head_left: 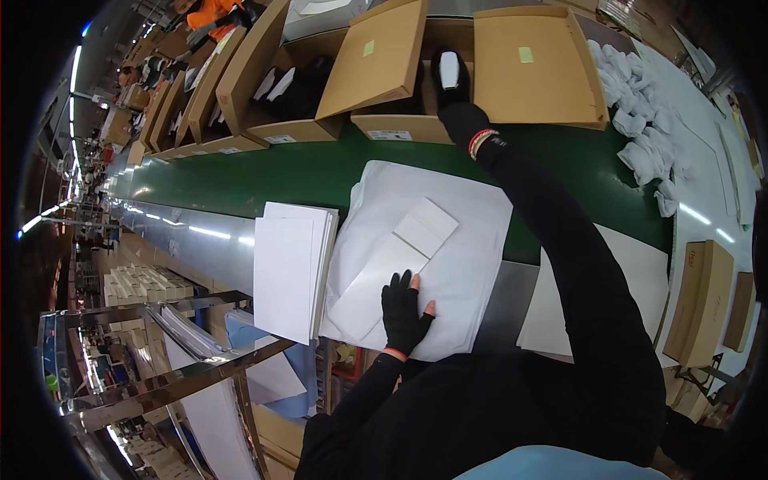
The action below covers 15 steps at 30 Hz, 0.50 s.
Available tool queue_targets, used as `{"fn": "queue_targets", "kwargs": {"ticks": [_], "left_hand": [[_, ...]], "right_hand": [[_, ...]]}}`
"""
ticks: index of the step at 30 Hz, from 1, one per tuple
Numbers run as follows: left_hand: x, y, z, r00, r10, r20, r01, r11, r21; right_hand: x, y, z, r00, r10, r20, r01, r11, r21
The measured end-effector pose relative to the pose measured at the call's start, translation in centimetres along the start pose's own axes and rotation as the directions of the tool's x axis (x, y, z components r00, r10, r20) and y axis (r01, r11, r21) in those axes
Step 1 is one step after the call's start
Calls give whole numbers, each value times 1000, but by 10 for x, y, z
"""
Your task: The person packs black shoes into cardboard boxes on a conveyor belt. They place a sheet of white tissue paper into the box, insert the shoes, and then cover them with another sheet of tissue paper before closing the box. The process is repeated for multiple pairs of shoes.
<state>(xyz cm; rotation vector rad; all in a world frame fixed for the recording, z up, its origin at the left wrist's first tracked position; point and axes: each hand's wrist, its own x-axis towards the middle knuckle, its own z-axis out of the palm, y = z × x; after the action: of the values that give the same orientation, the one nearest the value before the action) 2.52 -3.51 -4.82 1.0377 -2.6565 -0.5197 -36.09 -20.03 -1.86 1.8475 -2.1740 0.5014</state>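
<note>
My right hand [465, 124], in a black glove, reaches out to the front edge of an open brown shoebox [372, 126]. It grips the near end of a black shoe [439, 76] with a white piece on its top; dark glove and dark shoe merge, so the fingers barely show. Lower down, my left hand [406, 316] lies with fingers apart on a stack of white paper sheets [480, 216]. Its black glove leaves the thumb and a fingertip bare. Under those fingers is a folded white card strip [384, 280], and a smaller white piece [426, 226] lies beyond it.
Open shoeboxes with dark shoes [300, 92] line the green belt [312, 164]. A brown lid [540, 68] stands right of the shoe. Crumpled white paper [640, 120] lies far right. Left are a white sheet pile [288, 272] and a metal rack [184, 380]. Brown cartons [696, 300] sit right.
</note>
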Motion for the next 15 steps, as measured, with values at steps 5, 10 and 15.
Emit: {"fn": "queue_targets", "kwargs": {"ticks": [5, 10, 15], "left_hand": [[-4, -4, 0, 1000, -9, -8, 9, 1000, -3], [-8, -9, 1, 999, 17, -39, -17, 1000, -16], [-13, -10, 4, 993, 54, -108, -58, 998, -30]], "right_hand": [[14, 39, -43, 948, -49, 314, 39, 999, 37], [-33, 93, -189, 882, -122, 456, 61, 987, 146], [-132, 81, -312, 834, -69, 548, 4, 993, 119]]}}
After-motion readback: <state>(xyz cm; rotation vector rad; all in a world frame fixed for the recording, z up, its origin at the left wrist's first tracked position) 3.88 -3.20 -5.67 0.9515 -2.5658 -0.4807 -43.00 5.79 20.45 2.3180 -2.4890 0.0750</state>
